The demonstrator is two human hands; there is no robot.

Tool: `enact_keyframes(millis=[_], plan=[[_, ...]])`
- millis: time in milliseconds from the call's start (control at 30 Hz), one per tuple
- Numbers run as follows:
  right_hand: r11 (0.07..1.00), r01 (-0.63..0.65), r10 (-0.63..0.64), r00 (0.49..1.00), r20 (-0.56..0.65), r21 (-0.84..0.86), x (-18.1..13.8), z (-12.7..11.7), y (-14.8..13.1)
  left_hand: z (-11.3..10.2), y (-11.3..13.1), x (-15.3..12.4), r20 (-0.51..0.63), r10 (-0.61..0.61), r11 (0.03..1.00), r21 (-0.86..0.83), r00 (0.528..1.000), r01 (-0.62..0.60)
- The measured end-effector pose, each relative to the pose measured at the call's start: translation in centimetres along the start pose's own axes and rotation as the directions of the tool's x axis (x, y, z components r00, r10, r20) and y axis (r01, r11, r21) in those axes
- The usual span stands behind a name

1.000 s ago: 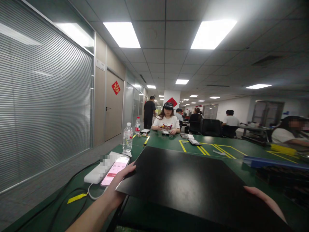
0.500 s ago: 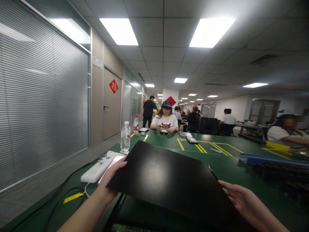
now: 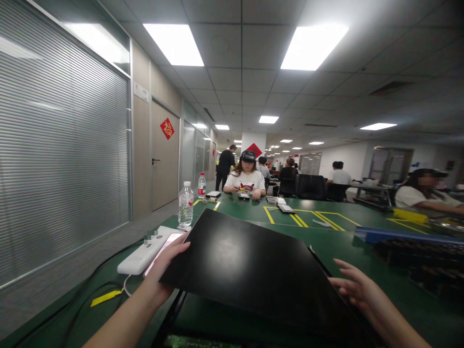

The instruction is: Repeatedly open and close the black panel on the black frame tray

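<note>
Where our left hand (image 3: 165,270) grips: panel (image 3: 235,263), left edge, over table (image 3: 340,245).
Right hand (image 3: 364,292): fingers parted, beside panel's right edge; contact, we cannot tell.
Room: table between right hand and blue bar (image 3: 391,235).

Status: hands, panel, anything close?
Left hand grips black panel by left edge; right hand open near right edge, contact unclear. Panel tilted. Phone partly behind left hand.
</note>
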State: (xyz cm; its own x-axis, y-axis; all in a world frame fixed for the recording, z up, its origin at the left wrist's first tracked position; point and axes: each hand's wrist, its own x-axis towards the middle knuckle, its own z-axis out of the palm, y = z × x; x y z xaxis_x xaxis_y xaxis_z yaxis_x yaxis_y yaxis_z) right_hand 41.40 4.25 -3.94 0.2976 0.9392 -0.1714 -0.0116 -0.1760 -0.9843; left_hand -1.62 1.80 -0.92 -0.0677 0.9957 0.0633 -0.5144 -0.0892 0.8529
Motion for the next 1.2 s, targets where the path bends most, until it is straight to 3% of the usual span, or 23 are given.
enact_keyframes(millis=[200,367,667,900,1200], plan=[[0.994,-0.008,-0.007,0.992,-0.126,-0.112,0.6,-0.6,0.4,0.4,-1.4,0.2,0.011,-0.142,0.989,0.049,0.990,0.141],[0.990,-0.002,-0.025,0.982,-0.189,-0.139,0.8,-0.9,0.5,-0.3,-2.5,0.9,0.016,-0.189,0.980,0.069,0.982,0.187],[0.975,0.043,-0.081,0.982,-0.171,-0.219,0.4,-0.5,0.2,-0.8,-2.7,1.1,-0.009,-0.213,0.970,0.119,0.977,0.213],[0.944,0.099,-0.141,0.983,-0.116,-0.314,2.4,-1.7,1.6,-1.1,-2.7,1.2,-0.036,-0.264,0.946,0.184,0.964,0.266],[0.939,0.079,-0.129,0.983,-0.131,-0.334,2.2,-1.7,1.4,-0.8,-2.7,1.2,-0.046,-0.215,0.971,0.100,0.975,0.219]])
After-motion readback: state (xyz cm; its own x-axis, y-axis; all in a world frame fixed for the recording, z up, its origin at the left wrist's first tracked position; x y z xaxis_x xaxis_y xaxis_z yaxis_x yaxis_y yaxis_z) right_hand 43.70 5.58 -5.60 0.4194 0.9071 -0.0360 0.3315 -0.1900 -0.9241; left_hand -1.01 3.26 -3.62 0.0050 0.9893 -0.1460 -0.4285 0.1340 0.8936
